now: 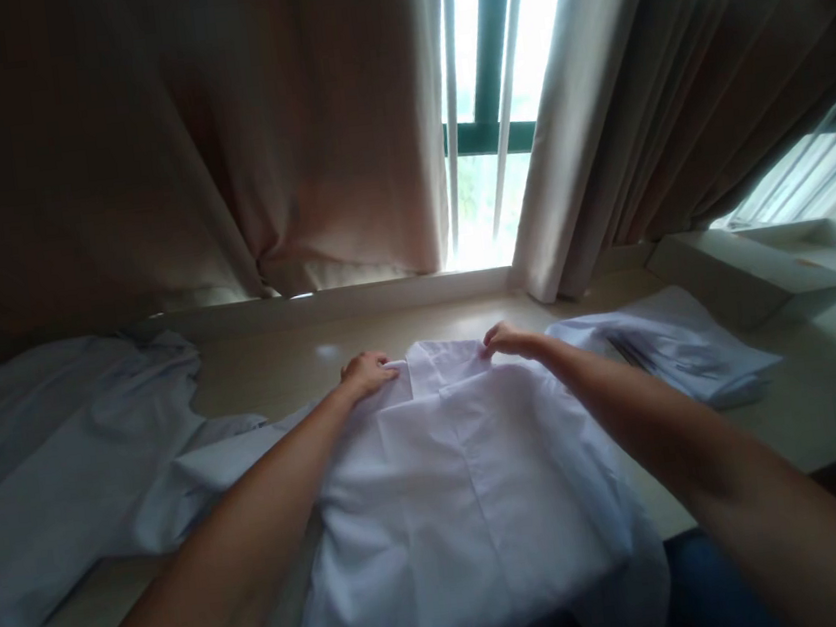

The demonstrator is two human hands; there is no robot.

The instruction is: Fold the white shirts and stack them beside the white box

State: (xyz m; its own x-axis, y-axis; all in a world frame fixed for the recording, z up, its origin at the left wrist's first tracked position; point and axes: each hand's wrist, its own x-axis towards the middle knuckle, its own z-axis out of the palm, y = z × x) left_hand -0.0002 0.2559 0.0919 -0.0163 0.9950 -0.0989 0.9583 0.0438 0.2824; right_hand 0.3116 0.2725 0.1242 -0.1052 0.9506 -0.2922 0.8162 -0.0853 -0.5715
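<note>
A white collared shirt [453,491] lies flat on a pale wooden table [274,370], its back side up and its collar [443,363] at the far end. My left hand [368,371] pinches the left end of the collar. Across from it, my right hand [506,340] grips the collar's right end. Both arms reach forward over the shirt body. The shirt's lower hem hangs over the near table edge.
A heap of pale cloth [50,466] covers the table's left side. A folded white garment [663,346] lies at the right, with a white box [745,271] behind it. Brown curtains [218,145] and a barred window [492,104] stand beyond the far edge.
</note>
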